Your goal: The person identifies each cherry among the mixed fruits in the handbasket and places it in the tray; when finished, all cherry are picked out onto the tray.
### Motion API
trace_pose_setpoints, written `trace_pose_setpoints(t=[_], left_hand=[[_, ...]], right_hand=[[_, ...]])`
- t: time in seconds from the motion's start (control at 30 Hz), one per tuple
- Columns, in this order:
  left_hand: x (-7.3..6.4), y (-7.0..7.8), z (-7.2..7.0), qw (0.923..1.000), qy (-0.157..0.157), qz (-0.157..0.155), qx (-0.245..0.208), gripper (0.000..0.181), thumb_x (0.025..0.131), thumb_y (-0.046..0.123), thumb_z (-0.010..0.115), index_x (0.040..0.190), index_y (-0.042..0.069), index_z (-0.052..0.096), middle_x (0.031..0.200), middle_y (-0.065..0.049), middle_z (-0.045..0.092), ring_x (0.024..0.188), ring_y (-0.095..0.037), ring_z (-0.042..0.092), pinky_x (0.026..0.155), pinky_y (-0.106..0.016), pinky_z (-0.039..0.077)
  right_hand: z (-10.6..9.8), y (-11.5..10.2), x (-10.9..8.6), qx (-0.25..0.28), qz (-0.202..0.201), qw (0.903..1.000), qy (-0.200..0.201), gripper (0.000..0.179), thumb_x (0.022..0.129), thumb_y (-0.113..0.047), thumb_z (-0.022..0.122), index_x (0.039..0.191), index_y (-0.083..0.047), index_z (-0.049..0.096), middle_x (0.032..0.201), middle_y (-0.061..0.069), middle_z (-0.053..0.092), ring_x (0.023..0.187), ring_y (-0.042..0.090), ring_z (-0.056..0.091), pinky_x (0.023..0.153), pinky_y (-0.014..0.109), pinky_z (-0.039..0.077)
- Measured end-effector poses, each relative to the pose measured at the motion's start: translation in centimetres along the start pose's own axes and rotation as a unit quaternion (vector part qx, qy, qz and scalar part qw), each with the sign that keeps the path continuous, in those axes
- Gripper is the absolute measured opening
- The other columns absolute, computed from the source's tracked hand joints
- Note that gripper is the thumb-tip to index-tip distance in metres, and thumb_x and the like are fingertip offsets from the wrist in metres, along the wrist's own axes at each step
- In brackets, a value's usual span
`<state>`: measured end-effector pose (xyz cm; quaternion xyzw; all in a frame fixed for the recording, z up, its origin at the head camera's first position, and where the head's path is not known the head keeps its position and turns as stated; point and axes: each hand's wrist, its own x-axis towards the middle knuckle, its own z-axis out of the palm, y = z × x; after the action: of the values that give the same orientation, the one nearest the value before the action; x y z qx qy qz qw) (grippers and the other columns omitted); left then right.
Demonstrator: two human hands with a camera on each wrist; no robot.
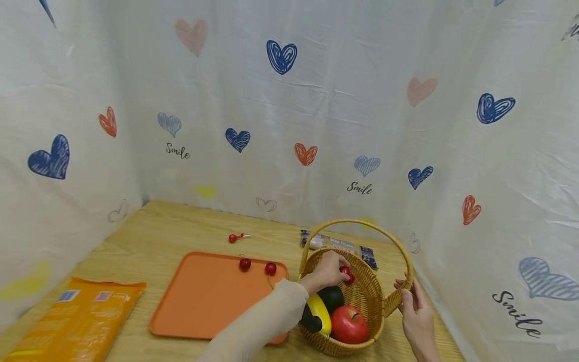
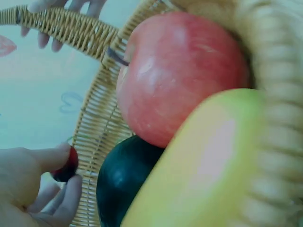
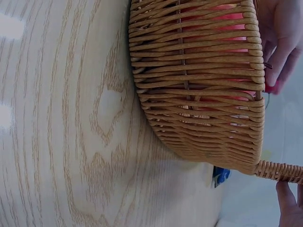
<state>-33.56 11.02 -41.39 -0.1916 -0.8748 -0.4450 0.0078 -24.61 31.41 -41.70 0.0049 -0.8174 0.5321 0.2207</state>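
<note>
My left hand [image 1: 329, 270] reaches over the wicker basket [image 1: 373, 306]. Its thumb and fingers pinch a dark red cherry [image 2: 66, 164] beside the inner wall; in the head view two small red cherries [image 1: 347, 274] show at the fingertips. Low in the basket sit a big red apple [image 1: 349, 325], a long yellow fruit [image 1: 320, 312] and a smooth dark green, rounded piece [image 2: 124, 182]. On the basket's right side my right hand [image 1: 417, 317] grips the lower part of the arched handle [image 1: 409, 266], thumb in front and fingers behind.
Left of the basket lies an orange tray [image 1: 217, 296], with two cherries [image 1: 245, 264] near its far edge. Behind it is a red-wrapped lollipop [image 1: 232, 238]. A blue-ended packet [image 1: 368, 256] lies behind the basket, an orange bag [image 1: 77, 322] at far left. Heart-printed curtains [image 1: 253, 176] enclose the table.
</note>
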Motion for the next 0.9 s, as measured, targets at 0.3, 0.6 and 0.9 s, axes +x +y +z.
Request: trace_pose_setpoints(t=[0.3,0.6,0.9], left_hand=[[-1.8,0.0,-1.4,0.9952,-0.001,0.025,-0.095,0.022,0.083,0.009,0.073,0.105,0.011,0.072,0.098,-0.002,0.066,0.076,-0.006,0.058,0.06,-0.019,0.048],[-3.9,-0.7,-2.7,0.9898,-0.017,0.05,-0.132,0.025,0.082,0.012,0.075,0.106,0.01,0.072,0.094,0.004,0.067,0.077,-0.002,0.058,0.065,-0.018,0.049],[-6.5,-1.4,-4.6,0.9822,-0.023,0.054,-0.179,0.025,0.082,0.013,0.074,0.107,0.01,0.071,0.097,0.007,0.066,0.086,-0.007,0.06,0.071,-0.019,0.049]], right_hand=[[-0.4,-0.1,0.1,0.006,0.0,0.9999,-0.008,0.049,0.103,-0.028,0.036,0.145,-0.004,0.031,0.111,-0.018,0.051,0.103,-0.011,0.05,0.077,0.009,0.045],[-0.2,0.0,-0.1,0.023,-0.008,0.9997,-0.002,0.046,0.103,-0.024,0.037,0.142,-0.001,0.034,0.11,-0.014,0.054,0.102,-0.009,0.052,0.078,0.011,0.046],[-0.1,-0.1,0.0,0.016,-0.02,0.9996,-0.008,0.043,0.103,-0.024,0.037,0.139,-0.002,0.037,0.109,-0.016,0.053,0.103,-0.008,0.052,0.077,0.01,0.046]])
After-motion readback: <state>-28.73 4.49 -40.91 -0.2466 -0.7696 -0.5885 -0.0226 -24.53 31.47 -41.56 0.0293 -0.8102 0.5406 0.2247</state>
